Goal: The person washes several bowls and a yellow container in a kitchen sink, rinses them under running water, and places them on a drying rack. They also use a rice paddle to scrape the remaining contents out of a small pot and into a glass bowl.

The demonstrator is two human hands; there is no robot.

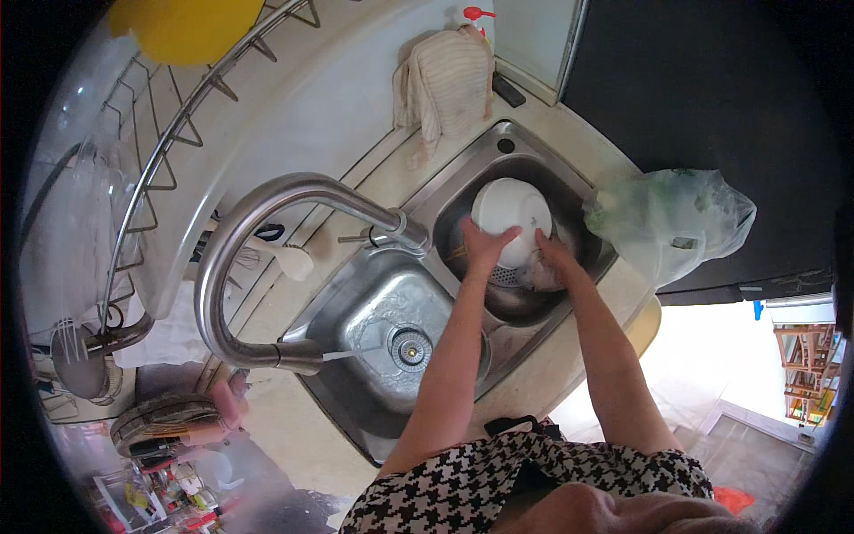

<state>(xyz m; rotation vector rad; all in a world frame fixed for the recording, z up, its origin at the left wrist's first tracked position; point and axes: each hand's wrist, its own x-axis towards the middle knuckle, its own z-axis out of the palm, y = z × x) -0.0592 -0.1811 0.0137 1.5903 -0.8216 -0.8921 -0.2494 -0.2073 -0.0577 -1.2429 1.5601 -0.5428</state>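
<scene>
A white bowl (pixel 512 208) is tilted inside the smaller, right-hand basin (pixel 512 312) of a stainless steel double sink. My left hand (pixel 488 245) grips its near left edge, thumb lying over the white surface. On the near right edge, my right hand (pixel 555 256) holds the same bowl. Just below the bowl a perforated metal piece (pixel 505 276) shows, partly covered. Something blurred and translucent lies under my right hand, too unclear to name. In the larger basin (pixel 373 300), water runs from the curved steel faucet (pixel 230 267) beside the drain strainer (pixel 410 348).
A plastic bag of greens (pixel 667 223) sits on the counter's right edge. Behind the sink a striped cloth (pixel 446 77) drapes over something. The faucet arches over the left basin. A wire rack (pixel 172 130) hangs upper left, and a pan (pixel 163 417) stands lower left.
</scene>
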